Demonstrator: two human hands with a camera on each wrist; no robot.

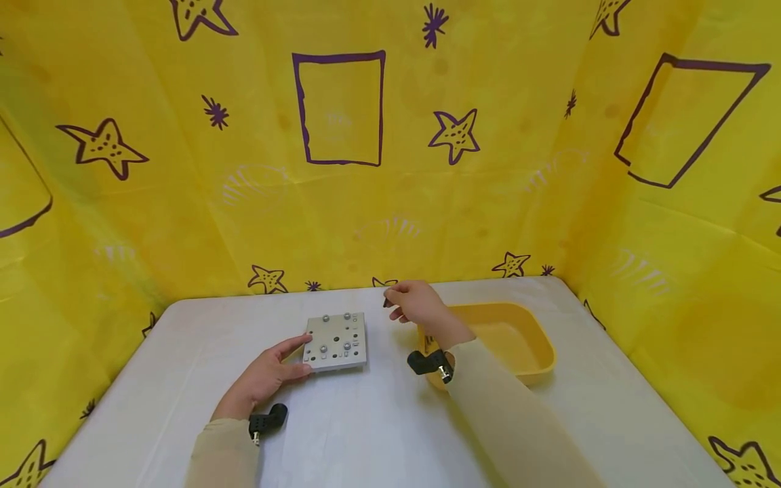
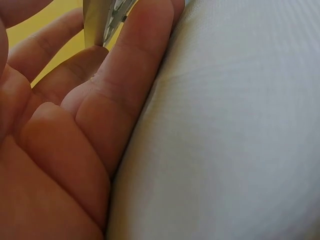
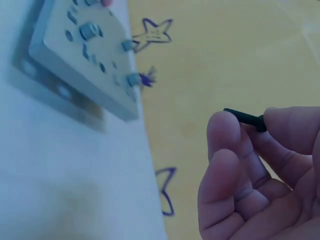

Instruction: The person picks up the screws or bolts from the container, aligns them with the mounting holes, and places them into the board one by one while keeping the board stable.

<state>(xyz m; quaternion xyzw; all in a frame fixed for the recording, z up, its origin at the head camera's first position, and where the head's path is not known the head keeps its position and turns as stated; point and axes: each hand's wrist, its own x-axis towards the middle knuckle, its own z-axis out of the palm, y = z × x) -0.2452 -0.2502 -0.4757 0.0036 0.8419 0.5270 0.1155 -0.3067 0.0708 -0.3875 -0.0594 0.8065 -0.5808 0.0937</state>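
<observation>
A square metal plate (image 1: 335,339) with several holes and upright silver screws sits left of the table's middle. My left hand (image 1: 268,375) grips its left edge between thumb and fingers. The left wrist view shows my palm near the white cloth, with only a sliver of the plate (image 2: 97,22) visible. To the right of the plate, my right hand (image 1: 421,306) is raised above the table. Its thumb and fingers pinch a small black screw (image 3: 246,118), with the head toward the thumb. In the right wrist view the plate (image 3: 85,55) stands apart from the screw.
A yellow plastic bin (image 1: 537,339) stands on the right side of the table, partly behind my right forearm; its contents there are hidden. White cloth covers the table (image 1: 378,434). Yellow patterned curtains (image 1: 342,203) rise at the back and on both sides.
</observation>
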